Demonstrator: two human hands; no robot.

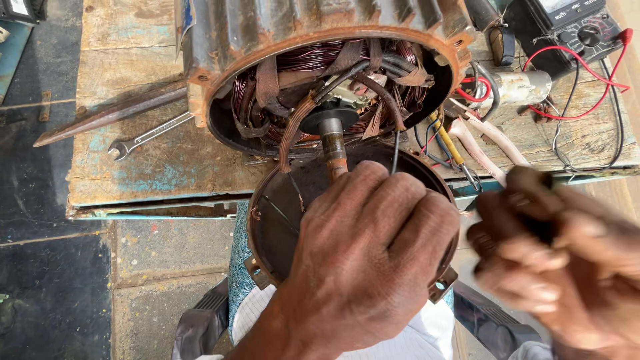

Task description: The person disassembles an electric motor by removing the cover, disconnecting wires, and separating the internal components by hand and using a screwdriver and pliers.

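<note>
Left hand curled, pressing the round end cover just below the motor housing; right hand blurred, grip unclear. Cover could slip, snagging copper windings.

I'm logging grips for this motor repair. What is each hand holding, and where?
The left hand pinches a thin dark wire at its lower end, over the round end cover. The right hand is blurred; its hold cannot be told.

black meter | top right | pale screen
</note>
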